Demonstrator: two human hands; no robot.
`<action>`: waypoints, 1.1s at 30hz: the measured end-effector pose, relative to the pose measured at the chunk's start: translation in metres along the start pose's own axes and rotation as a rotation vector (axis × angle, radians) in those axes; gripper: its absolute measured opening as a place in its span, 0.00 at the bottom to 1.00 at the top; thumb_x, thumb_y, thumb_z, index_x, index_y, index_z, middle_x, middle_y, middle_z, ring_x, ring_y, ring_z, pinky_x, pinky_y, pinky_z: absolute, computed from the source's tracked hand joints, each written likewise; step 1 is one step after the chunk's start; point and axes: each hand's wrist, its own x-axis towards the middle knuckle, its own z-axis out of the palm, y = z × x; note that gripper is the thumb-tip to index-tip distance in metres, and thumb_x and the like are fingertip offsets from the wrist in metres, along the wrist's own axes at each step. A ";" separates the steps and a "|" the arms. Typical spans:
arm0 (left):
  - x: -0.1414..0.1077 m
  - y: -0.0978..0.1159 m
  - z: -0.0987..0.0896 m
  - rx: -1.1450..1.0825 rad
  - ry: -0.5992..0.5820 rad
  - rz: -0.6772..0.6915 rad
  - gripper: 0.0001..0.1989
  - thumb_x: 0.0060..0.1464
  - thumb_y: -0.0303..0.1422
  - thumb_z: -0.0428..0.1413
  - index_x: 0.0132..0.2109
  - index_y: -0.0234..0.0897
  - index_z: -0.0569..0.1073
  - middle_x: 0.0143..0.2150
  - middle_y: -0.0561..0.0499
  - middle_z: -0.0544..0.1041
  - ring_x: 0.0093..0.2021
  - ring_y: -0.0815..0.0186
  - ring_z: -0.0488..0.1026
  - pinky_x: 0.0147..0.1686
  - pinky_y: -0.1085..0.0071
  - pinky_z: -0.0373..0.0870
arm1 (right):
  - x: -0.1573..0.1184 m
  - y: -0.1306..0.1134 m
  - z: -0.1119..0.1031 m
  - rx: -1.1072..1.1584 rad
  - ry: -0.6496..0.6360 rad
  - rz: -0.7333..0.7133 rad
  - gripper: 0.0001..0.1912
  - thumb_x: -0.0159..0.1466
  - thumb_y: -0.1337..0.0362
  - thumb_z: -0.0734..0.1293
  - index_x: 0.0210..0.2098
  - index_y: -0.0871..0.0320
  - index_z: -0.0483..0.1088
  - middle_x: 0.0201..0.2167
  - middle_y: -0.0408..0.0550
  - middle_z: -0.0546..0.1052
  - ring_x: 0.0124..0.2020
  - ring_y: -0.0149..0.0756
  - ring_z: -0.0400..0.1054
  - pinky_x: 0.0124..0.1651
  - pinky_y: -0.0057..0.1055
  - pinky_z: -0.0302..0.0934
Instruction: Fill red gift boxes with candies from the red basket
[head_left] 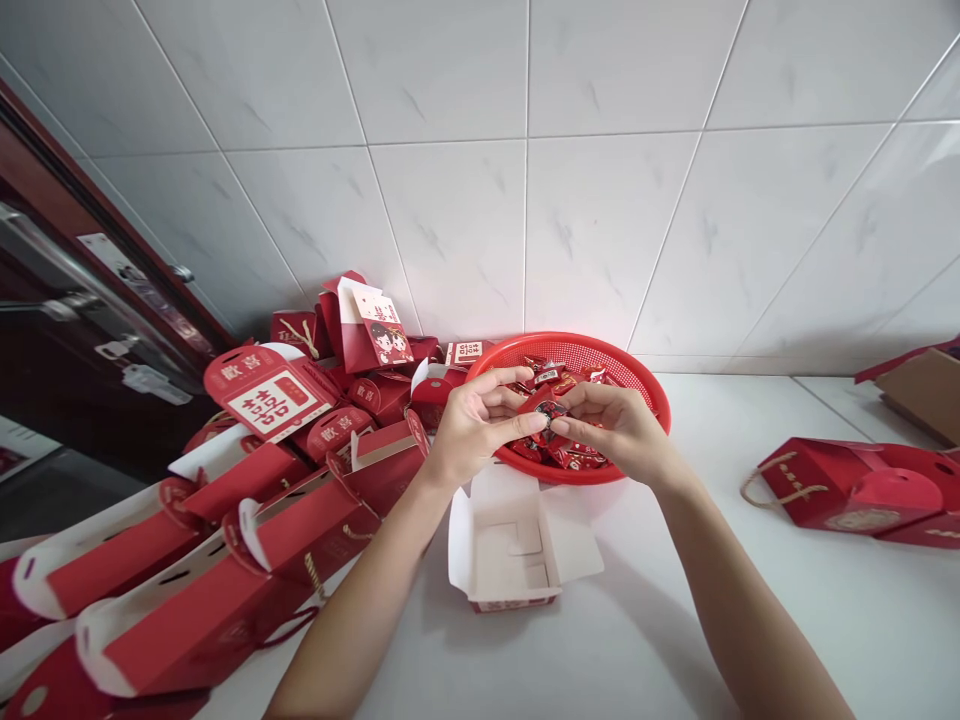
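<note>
Both my hands meet over a red mesh basket [652,385] of red-wrapped candies [581,457]. My left hand [487,420] and my right hand [611,425] pinch one red and dark wrapped candy [551,410] between thumbs and fingers. Just below the hands, an open box [514,545], white inside with its flaps spread, stands on the white surface with nothing in it.
Many red gift boxes [277,510] are piled at the left, some open. A red box with a rope handle [840,485] lies at the right, near a brown cardboard piece [922,390]. Behind rises a tiled wall [600,220].
</note>
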 end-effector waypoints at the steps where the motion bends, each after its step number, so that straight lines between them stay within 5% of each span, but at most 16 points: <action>1: 0.001 -0.001 0.000 -0.018 -0.007 -0.009 0.31 0.40 0.37 0.75 0.52 0.35 0.78 0.33 0.51 0.84 0.34 0.63 0.81 0.40 0.67 0.81 | 0.000 0.000 -0.001 0.012 0.001 -0.009 0.19 0.60 0.47 0.76 0.32 0.57 0.74 0.28 0.46 0.78 0.29 0.36 0.74 0.32 0.33 0.71; 8: 0.013 -0.015 -0.008 0.066 -0.075 -0.016 0.23 0.47 0.38 0.70 0.51 0.36 0.80 0.47 0.44 0.85 0.48 0.55 0.82 0.51 0.58 0.80 | -0.001 0.005 -0.033 -0.055 0.149 0.014 0.21 0.57 0.45 0.77 0.33 0.57 0.76 0.30 0.48 0.80 0.31 0.39 0.75 0.35 0.37 0.73; 10: 0.016 -0.020 -0.012 0.231 -0.072 0.030 0.17 0.50 0.36 0.68 0.47 0.35 0.82 0.46 0.44 0.85 0.47 0.56 0.82 0.51 0.58 0.80 | -0.003 0.010 -0.052 -0.220 0.192 0.073 0.20 0.58 0.46 0.75 0.33 0.57 0.77 0.29 0.49 0.80 0.30 0.40 0.75 0.35 0.38 0.72; 14: 0.019 -0.029 -0.014 0.469 -0.125 0.070 0.10 0.54 0.32 0.63 0.43 0.35 0.83 0.43 0.45 0.85 0.42 0.60 0.82 0.47 0.61 0.80 | -0.004 0.024 -0.078 -0.637 0.060 0.278 0.08 0.60 0.58 0.72 0.30 0.56 0.78 0.29 0.48 0.81 0.31 0.43 0.75 0.36 0.39 0.69; 18: 0.019 -0.033 -0.011 0.567 -0.163 0.099 0.10 0.55 0.31 0.62 0.44 0.37 0.83 0.45 0.45 0.85 0.42 0.60 0.82 0.48 0.62 0.80 | 0.003 0.031 -0.066 -0.892 0.181 0.133 0.11 0.59 0.67 0.70 0.42 0.56 0.79 0.43 0.54 0.81 0.45 0.50 0.75 0.48 0.44 0.68; 21: 0.019 -0.033 -0.013 0.593 -0.157 0.105 0.10 0.56 0.31 0.62 0.45 0.37 0.83 0.46 0.45 0.85 0.45 0.58 0.82 0.50 0.61 0.79 | 0.009 0.033 -0.042 -0.861 0.044 0.017 0.09 0.61 0.69 0.69 0.41 0.55 0.78 0.42 0.52 0.81 0.45 0.47 0.75 0.49 0.41 0.67; 26: 0.019 -0.033 -0.016 0.580 -0.166 0.094 0.11 0.56 0.32 0.62 0.46 0.37 0.83 0.47 0.45 0.85 0.46 0.58 0.82 0.51 0.60 0.79 | 0.013 0.039 -0.019 -0.914 -0.082 0.042 0.11 0.60 0.73 0.67 0.41 0.56 0.75 0.39 0.51 0.82 0.40 0.46 0.74 0.42 0.37 0.64; 33: 0.017 -0.030 -0.009 0.475 -0.185 0.085 0.17 0.57 0.35 0.62 0.53 0.36 0.80 0.49 0.45 0.84 0.45 0.59 0.81 0.50 0.61 0.79 | 0.008 0.032 -0.022 -0.495 -0.016 0.013 0.07 0.64 0.68 0.63 0.38 0.55 0.73 0.38 0.48 0.82 0.39 0.41 0.76 0.42 0.36 0.67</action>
